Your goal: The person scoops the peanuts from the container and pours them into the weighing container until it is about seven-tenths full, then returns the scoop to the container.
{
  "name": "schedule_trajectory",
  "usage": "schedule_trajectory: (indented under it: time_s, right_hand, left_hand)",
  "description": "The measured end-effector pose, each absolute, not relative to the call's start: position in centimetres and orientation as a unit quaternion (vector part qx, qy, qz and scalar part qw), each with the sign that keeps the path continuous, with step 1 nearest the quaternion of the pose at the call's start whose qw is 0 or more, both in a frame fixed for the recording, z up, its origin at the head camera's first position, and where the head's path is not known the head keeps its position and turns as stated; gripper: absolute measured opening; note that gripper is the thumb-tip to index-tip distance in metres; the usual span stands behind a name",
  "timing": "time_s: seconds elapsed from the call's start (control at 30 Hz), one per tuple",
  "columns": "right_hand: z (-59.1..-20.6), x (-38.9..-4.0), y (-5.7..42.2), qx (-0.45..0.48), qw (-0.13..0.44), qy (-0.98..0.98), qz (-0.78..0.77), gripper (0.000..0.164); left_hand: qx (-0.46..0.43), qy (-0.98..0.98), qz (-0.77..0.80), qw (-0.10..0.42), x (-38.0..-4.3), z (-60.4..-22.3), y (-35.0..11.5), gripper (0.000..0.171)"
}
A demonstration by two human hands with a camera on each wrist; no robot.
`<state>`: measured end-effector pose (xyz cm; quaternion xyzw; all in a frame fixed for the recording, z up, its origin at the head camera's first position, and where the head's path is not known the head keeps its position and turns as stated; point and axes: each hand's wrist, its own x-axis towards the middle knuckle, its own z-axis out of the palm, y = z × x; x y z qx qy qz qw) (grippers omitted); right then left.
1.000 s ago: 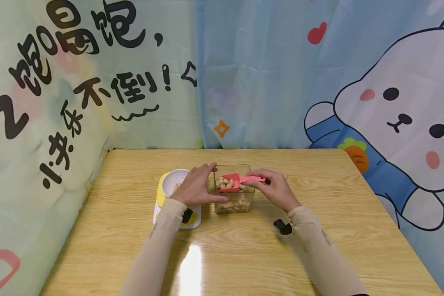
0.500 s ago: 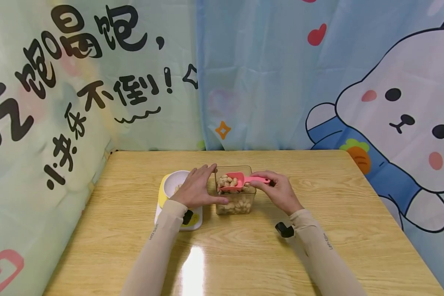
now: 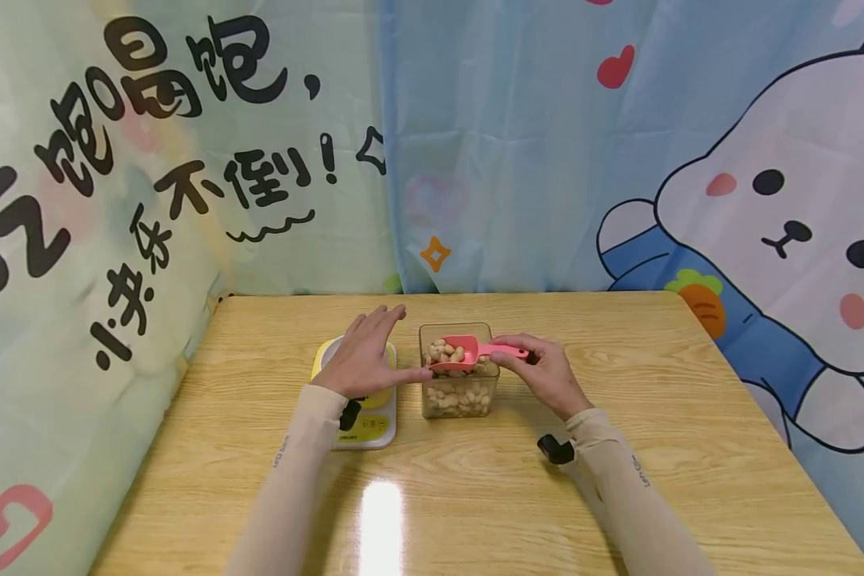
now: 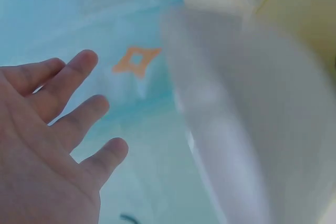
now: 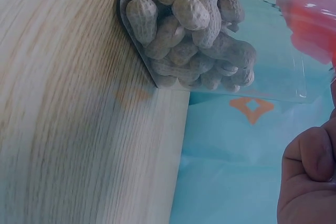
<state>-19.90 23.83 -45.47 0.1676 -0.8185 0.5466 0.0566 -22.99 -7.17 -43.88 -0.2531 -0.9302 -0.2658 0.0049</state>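
My right hand [image 3: 543, 372] pinches the handle of a pink scoop [image 3: 471, 350] held level at the mouth of a clear square container [image 3: 492, 396]. Several unshelled peanuts [image 3: 442, 350] sit in the scoop, and more [image 5: 189, 30] fill the container's lower part. With fingers spread, my left hand [image 3: 363, 360] hovers over a yellow-and-white kitchen scale [image 3: 366, 432], its thumb tip close to the container's left rim; contact cannot be told. That hand mostly hides the white bowl [image 3: 329, 352] on the scale. In the left wrist view, the bowl [image 4: 226, 108] looms large and blurred.
The scale and container stand side by side on a wooden table [image 3: 547, 520]. A printed curtain [image 3: 504, 160] hangs along the table's back and left edges. Small black cameras [image 3: 556, 450] are strapped at both wrists.
My left hand has drawn away leftward from the container's rim toward the scale. The right hand has lifted the loaded scoop slightly right, then kept it nearly still over the container.
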Motion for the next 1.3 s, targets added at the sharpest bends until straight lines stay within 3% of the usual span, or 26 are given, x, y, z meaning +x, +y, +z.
schedule_trajectory:
  time_s: [0.2,0.43,0.87,1.3]
  right_hand:
    - [-45.4,-19.8,23.6,0.165,0.058,-0.821,0.544,0.028]
    - [-45.6,-20.0,23.7,0.163,0.06,-0.82,0.546,0.026]
    - [-45.9,-19.9,23.6,0.169,0.073,-0.808,0.56,0.026]
    - [-45.8,-19.8,23.6,0.162,0.085,-0.81,0.557,0.025]
  left_hand:
    - [-0.217,-0.94,-0.265,0.018,-23.1,-43.4,-11.1,0.109]
    - [-0.175,-0.948,-0.264,0.018,-22.6,-45.3,-14.2,0.111]
    - [-0.158,-0.954,-0.254,-0.007,-21.9,-47.9,-14.5,0.123]
    - [-0.155,-0.948,-0.277,-0.005,-22.3,-48.6,-14.6,0.119]
